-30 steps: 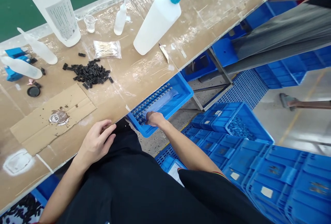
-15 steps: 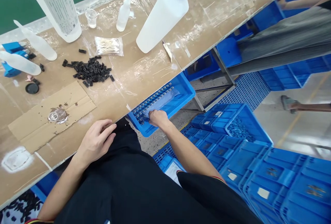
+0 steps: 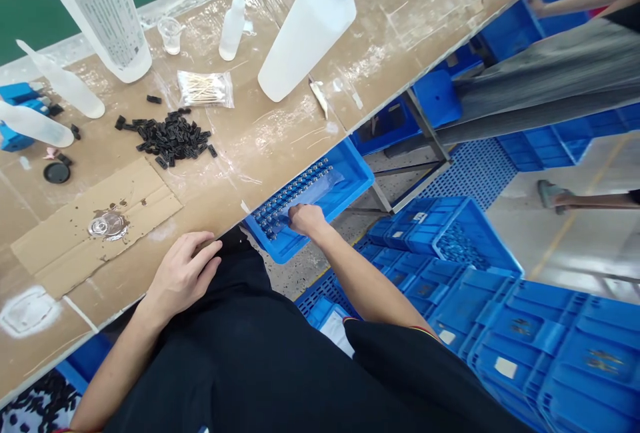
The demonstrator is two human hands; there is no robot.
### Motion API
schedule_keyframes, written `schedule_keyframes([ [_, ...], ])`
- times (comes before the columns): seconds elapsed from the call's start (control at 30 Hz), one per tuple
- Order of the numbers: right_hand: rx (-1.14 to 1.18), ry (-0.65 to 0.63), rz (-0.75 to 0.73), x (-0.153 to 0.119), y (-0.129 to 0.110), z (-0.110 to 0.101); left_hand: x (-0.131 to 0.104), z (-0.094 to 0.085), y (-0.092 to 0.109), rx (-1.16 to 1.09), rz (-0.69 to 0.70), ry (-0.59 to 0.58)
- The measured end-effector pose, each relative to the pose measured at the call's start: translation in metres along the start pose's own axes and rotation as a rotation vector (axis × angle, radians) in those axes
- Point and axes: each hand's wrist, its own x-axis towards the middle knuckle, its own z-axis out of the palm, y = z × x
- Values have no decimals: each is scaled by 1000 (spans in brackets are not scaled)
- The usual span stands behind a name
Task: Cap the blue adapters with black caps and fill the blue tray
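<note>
Curling low inside a blue tray (image 3: 346,197), the right hand (image 3: 306,220) has its fingers bent together at the near end of a clear plastic sheet (image 3: 320,191); whether they pinch it, I cannot tell. The sheet lies in the tray beside rows of small metal parts (image 3: 295,193), which run from the fingers toward 1 o'clock. The tray sits at the table edge, partly hidden under the top.

At the right hand's 8 o'clock, the left hand (image 3: 183,274) rests palm down by the edge of the table (image 3: 260,133), fingers loosely bent, thumb apart from them, nothing visible in its grasp. At its 10 o'clock lies a cardboard piece (image 3: 150,186) bearing a clear wet patch (image 3: 109,225); at its 12 o'clock, a heap of black pieces (image 3: 173,138), with a bag of cotton swabs (image 3: 204,89) just beyond.

Further out, at the right hand's 12 o'clock, stands a white bottle with a blue cap (image 3: 307,36), and at 11 o'clock a small squeeze bottle (image 3: 232,30). Blue crates (image 3: 505,326) fill 4 o'clock. At 2 o'clock are another person's grey trousers (image 3: 530,80).
</note>
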Motion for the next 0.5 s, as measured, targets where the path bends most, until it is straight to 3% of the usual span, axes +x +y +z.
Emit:
schedule_keyframes([
  [0.23, 16, -36, -72, -3, -13, 25, 3, -1, 1, -6, 7, -6],
  [0.5, 51, -56, -74, -2, -14, 30, 3, 0, 1, -2, 5, -10],
])
